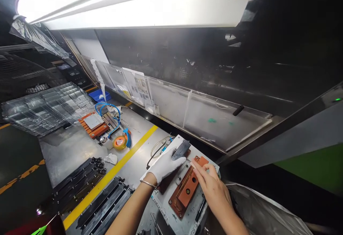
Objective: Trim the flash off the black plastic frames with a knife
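Fixture [187, 190], an orange-brown block with round holes, lies on a pale grey plate [184, 220] at the near edge of the table [66, 149]. The right hand [211, 186], bare, rests on the fixture's far right corner, its fingers [197, 167] stretched out nearly flat and closed around nothing. Just left of the fixture, the left hand [164, 165] wears a white glove and has its fingers curled over a dark grey part [180, 150] at the fixture's far left end, pinning it down; a thin bangle circles that wrist. Beyond the fixture, thin cables [157, 151] loop off the plate's far corner. Left of the fixture a yellow stripe [112, 176] runs across the table, and rows of black strips [104, 204] lie on both sides of it. Farther left and beyond the fixture sit a roll of yellow tape [119, 142], a second orange fixture [93, 124] with blue tubing [107, 108], and a stack of clear plastic trays [45, 108]. Behind the fixture a clear panel [187, 109] with papers stands below a bright lamp [128, 2].
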Action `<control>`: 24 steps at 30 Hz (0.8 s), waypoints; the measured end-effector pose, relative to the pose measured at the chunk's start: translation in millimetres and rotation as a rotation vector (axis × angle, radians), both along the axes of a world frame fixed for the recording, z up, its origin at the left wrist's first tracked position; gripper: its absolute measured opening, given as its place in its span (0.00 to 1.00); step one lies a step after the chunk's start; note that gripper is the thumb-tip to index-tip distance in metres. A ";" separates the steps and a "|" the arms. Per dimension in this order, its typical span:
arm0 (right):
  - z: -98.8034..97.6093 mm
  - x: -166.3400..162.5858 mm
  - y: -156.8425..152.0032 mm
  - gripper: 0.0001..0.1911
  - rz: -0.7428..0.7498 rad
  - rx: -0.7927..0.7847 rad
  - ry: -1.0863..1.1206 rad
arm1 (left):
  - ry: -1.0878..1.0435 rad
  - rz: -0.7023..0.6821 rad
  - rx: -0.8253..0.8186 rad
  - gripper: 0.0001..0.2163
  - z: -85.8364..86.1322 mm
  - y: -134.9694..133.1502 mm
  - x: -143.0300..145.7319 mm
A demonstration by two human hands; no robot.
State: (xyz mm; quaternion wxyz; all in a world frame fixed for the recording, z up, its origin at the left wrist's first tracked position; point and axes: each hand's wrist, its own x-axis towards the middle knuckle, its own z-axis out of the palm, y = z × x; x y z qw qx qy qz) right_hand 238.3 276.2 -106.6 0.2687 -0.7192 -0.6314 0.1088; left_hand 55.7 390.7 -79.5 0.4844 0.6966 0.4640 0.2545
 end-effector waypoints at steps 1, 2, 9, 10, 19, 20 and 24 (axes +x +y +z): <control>-1.5 0.0 3.4 0.21 0.012 0.010 -0.046 | 0.005 -0.004 -0.019 0.21 0.0 0.8 2.4; -2.9 -0.3 6.3 0.21 0.018 0.019 -0.088 | 0.015 -0.004 -0.038 0.20 -0.3 1.0 4.3; -5.1 -4.2 15.8 0.27 0.009 0.069 -0.235 | 0.096 0.020 -0.089 0.20 -5.9 -1.5 7.8; -5.1 -4.4 16.2 0.27 0.015 0.072 -0.243 | 0.114 0.025 -0.090 0.20 -6.0 -1.5 8.0; -4.9 -6.9 18.7 0.29 0.021 0.068 -0.298 | 0.250 0.079 -0.098 0.20 5.2 -4.1 14.1; -5.5 -7.2 19.0 0.30 0.016 0.068 -0.309 | 0.264 0.091 -0.099 0.20 5.9 -4.5 14.7; -7.7 -8.6 20.1 0.31 -0.001 0.077 -0.323 | 0.310 0.139 -0.100 0.20 4.5 -6.2 16.7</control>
